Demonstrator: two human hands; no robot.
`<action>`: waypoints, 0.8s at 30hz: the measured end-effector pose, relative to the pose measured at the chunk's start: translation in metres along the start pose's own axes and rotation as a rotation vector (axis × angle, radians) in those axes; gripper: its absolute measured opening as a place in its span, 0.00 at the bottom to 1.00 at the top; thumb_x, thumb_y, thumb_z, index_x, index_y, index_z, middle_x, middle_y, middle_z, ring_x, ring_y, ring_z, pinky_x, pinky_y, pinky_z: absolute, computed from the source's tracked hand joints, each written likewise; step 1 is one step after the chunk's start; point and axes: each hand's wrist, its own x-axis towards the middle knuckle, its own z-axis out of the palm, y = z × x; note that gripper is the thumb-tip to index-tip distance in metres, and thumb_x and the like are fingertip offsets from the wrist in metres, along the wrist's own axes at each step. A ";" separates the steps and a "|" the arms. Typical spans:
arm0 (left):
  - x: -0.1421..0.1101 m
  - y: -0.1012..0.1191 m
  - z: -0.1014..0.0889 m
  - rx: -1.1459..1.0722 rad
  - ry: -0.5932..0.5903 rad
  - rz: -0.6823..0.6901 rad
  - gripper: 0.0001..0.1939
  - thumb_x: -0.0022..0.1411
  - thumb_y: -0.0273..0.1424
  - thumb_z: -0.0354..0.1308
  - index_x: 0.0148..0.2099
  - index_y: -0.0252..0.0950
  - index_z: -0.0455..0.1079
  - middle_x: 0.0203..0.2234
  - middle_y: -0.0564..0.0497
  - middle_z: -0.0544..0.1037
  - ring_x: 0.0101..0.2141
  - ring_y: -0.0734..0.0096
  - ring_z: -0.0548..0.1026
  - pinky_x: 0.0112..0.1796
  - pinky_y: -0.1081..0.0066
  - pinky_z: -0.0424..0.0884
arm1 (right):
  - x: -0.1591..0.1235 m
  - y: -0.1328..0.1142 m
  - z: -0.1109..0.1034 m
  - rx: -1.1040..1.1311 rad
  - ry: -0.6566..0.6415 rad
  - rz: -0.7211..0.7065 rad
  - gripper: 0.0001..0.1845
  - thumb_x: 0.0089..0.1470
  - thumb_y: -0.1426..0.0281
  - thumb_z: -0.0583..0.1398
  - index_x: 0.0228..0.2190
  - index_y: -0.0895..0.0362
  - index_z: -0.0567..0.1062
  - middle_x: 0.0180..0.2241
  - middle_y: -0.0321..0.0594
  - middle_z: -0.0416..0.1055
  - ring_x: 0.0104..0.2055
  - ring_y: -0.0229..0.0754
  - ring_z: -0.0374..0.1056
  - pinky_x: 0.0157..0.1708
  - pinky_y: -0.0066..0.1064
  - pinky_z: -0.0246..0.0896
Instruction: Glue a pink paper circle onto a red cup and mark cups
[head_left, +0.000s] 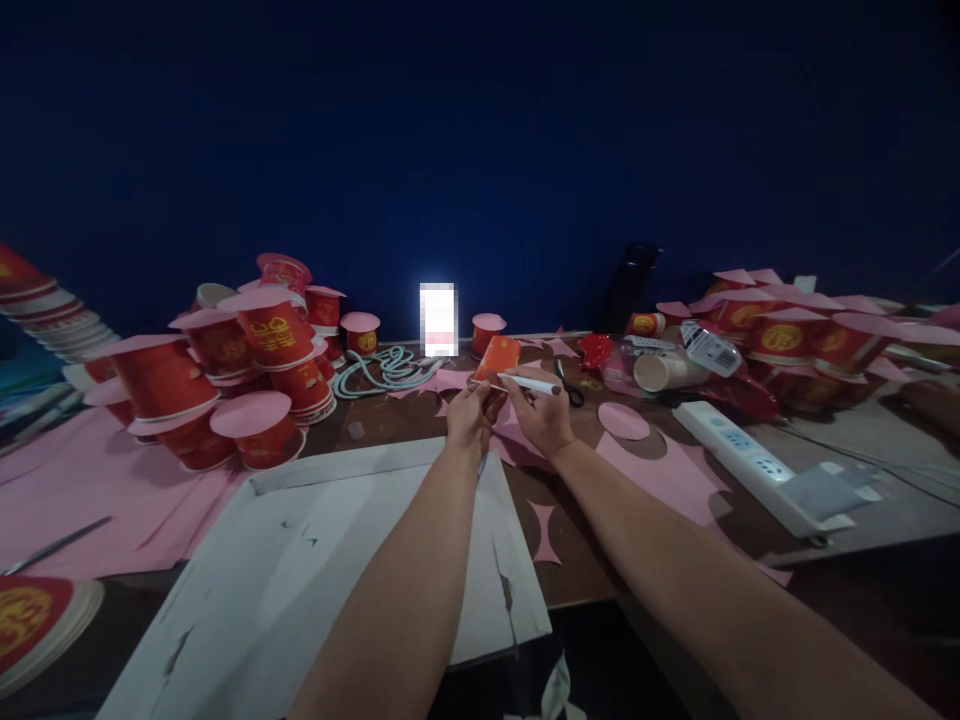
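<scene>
Over the middle of the table my left hand (468,418) is closed around a red paper cup (501,354), tilted on its side. My right hand (546,422) grips a white marker (534,384), its tip end pointing left close to the cup's rim. Whether the tip touches the cup I cannot make out. Just right of that hand lies a pair of black scissors (571,385). Below and to the right are a pink paper disc (623,421) and pink paper (660,475) with round cut-outs. Behind the held cup stands another red cup (489,326) topped by a pink disc.
Red cups with pink discs (255,415) are piled at left, and more (780,335) at right. A white box lid (337,520) lies under my left forearm. A power strip (739,460), coiled cord (382,370), bagged cups (666,371) and a lit, pixelated screen (439,318) surround the work area.
</scene>
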 end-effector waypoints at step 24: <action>0.000 -0.002 0.001 0.015 -0.007 0.028 0.03 0.56 0.20 0.57 0.30 0.28 0.70 0.21 0.51 0.73 0.21 0.80 0.71 0.29 0.77 0.72 | 0.000 0.001 0.001 -0.092 -0.005 -0.004 0.10 0.58 0.66 0.57 0.32 0.56 0.76 0.34 0.43 0.77 0.40 0.45 0.72 0.44 0.38 0.63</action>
